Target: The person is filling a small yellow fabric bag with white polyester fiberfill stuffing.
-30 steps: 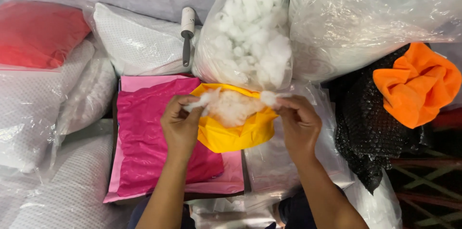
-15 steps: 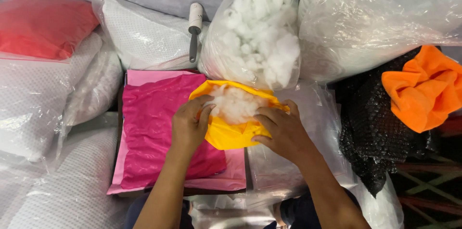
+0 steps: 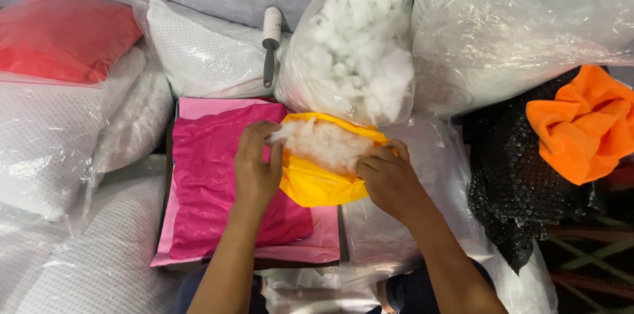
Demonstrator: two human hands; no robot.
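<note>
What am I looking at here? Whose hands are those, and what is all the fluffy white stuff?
There is no machine. A person wears a camera on their head, so you look down at their own two hands. The left hand and right hand hold a yellow fabric cover with white fluffy stuffing in its open top. Behind it stands a clear bag of stuffing. A pink cover lies on the left, orange cloth on the right, and a lint roller rests on wrapped white pillows.

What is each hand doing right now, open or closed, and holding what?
Left hand: closed on the edge of the yellow cover, touching the white stuffing.
Right hand: closed on the cover's other edge.
</note>
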